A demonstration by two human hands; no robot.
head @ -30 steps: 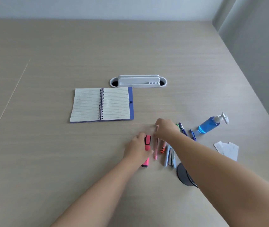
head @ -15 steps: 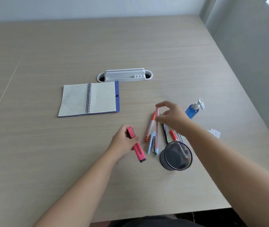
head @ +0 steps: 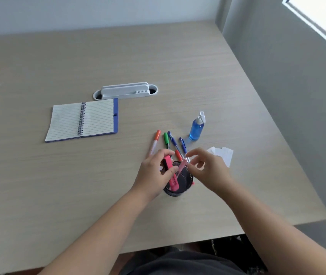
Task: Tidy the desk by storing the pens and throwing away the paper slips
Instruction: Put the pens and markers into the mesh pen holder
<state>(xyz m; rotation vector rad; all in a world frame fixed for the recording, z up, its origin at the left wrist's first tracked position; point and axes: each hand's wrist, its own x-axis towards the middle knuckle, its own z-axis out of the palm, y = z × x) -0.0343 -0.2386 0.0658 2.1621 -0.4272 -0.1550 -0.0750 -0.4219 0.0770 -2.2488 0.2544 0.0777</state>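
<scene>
A black mesh pen cup [head: 186, 182] stands near the desk's front right. My left hand [head: 150, 175] grips a thick pink highlighter [head: 171, 176], tilted with its lower end inside the cup. My right hand [head: 209, 171] pinches the top of a thin pink pen [head: 182, 167], which slants down into the cup. Just beyond the cup, on the desk, lie an orange pen [head: 156, 141], a green pen [head: 166, 138], two blue pens [head: 173, 141] and a red pen [head: 178, 154]. White paper slips [head: 224, 154] lie right of my right hand.
A blue sanitizer bottle [head: 196, 128] stands behind the pens. An open spiral notebook [head: 82, 120] lies to the left, with a white desk organiser [head: 125, 91] behind it. The desk's front edge [head: 197, 238] and right edge are close.
Both hands lifted their pens off the desk and brought them together over the black cup. The highlighter and the thin pink pen now dip into it. The camera tilted down.
</scene>
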